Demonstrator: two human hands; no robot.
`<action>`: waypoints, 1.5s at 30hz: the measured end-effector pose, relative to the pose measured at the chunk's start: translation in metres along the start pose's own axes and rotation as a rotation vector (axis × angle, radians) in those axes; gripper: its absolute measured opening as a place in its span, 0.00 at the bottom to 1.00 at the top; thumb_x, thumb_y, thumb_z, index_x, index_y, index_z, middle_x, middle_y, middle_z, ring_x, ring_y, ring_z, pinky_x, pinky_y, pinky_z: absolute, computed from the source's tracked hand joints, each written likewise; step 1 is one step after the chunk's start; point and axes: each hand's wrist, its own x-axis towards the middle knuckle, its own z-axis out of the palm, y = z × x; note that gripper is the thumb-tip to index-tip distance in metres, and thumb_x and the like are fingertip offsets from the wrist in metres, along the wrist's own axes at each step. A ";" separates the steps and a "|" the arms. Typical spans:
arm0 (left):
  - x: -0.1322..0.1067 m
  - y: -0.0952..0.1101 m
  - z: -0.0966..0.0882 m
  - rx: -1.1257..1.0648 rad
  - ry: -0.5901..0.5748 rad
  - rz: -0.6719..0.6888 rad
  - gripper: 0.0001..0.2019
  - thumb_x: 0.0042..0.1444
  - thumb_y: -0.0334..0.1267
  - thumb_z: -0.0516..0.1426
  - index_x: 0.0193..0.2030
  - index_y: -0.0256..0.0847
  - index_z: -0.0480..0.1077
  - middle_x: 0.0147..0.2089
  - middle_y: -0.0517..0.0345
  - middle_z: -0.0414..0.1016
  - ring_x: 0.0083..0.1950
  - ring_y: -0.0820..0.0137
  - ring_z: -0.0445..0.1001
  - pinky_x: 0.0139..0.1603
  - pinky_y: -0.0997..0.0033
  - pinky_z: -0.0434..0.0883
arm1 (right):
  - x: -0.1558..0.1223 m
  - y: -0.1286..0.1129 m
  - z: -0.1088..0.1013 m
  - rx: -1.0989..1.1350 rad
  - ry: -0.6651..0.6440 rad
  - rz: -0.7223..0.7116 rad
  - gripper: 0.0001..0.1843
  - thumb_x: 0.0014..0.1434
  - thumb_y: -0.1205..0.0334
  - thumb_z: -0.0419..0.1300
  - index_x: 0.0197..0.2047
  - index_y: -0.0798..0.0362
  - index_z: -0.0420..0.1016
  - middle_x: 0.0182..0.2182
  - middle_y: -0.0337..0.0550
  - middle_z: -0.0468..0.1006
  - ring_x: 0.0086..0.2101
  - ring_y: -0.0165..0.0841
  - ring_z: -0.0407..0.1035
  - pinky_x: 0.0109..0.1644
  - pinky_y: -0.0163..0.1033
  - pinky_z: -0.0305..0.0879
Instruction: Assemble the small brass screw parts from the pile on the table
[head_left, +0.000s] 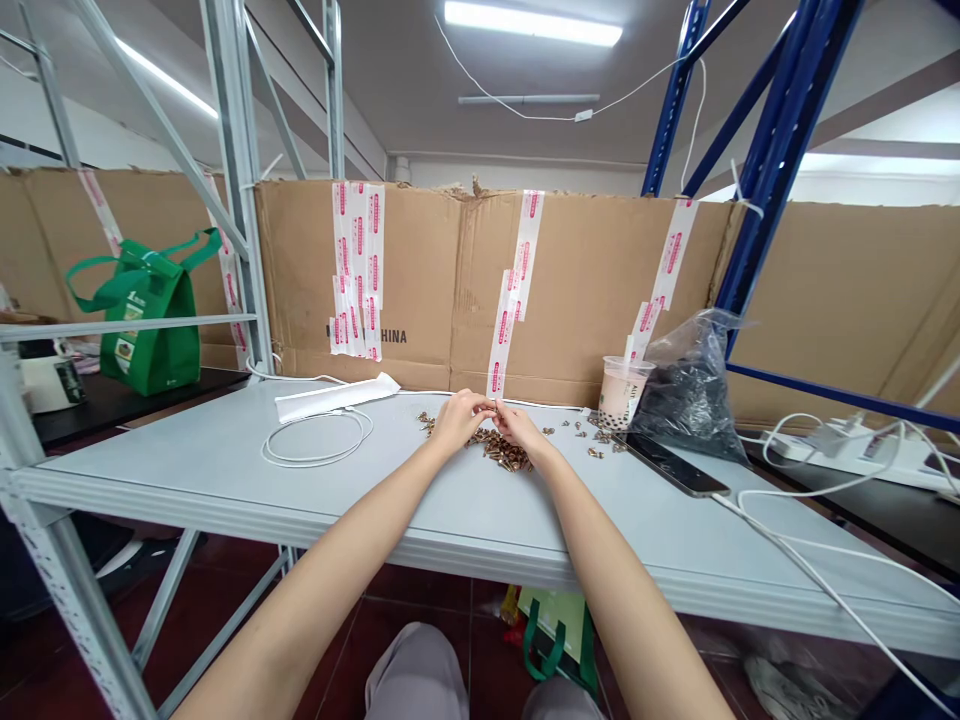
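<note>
My left hand (pixel 459 420) and my right hand (pixel 517 425) meet above the grey shelf top, fingertips pinched together. Whatever sits between the fingers is too small to make out. Under and between the hands lies a pile of small bronze-coloured metal parts (pixel 506 453), partly covered by them. More of these parts spread out to the left, behind my left hand. On the right, several small metal pieces (pixel 595 453) lie scattered near a cup.
A cup of bubble tea (pixel 622 395), a clear bag of dark material (pixel 694 390) and a phone (pixel 671 464) with a white cable stand right. Left are a white paper strip (pixel 337 397) and a coiled white cable (pixel 315 460). A cardboard wall (pixel 427 280) closes the back.
</note>
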 end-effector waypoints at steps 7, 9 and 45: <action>-0.001 -0.001 -0.001 0.013 -0.085 -0.012 0.08 0.52 0.40 0.54 0.37 0.44 0.72 0.35 0.60 0.73 0.39 0.70 0.67 0.41 0.72 0.62 | 0.006 0.007 -0.005 0.021 0.006 0.045 0.23 0.46 0.42 0.53 0.20 0.54 0.59 0.13 0.29 0.47 0.15 0.21 0.39 0.18 0.31 0.34; 0.000 -0.005 -0.001 -0.019 -0.084 -0.076 0.12 0.50 0.43 0.55 0.40 0.44 0.71 0.35 0.60 0.74 0.39 0.70 0.67 0.41 0.71 0.63 | 0.006 0.008 -0.014 0.012 0.105 0.097 0.20 0.47 0.44 0.54 0.23 0.56 0.64 0.13 0.30 0.49 0.14 0.21 0.41 0.18 0.31 0.36; -0.002 -0.030 -0.015 0.196 0.029 -0.433 0.21 0.45 0.26 0.53 0.47 0.42 0.55 0.30 0.60 0.71 0.33 0.68 0.69 0.33 0.72 0.61 | -0.004 0.009 -0.018 -1.100 0.299 0.271 0.18 0.51 0.71 0.50 0.37 0.44 0.76 0.39 0.46 0.74 0.42 0.39 0.65 0.47 0.48 0.49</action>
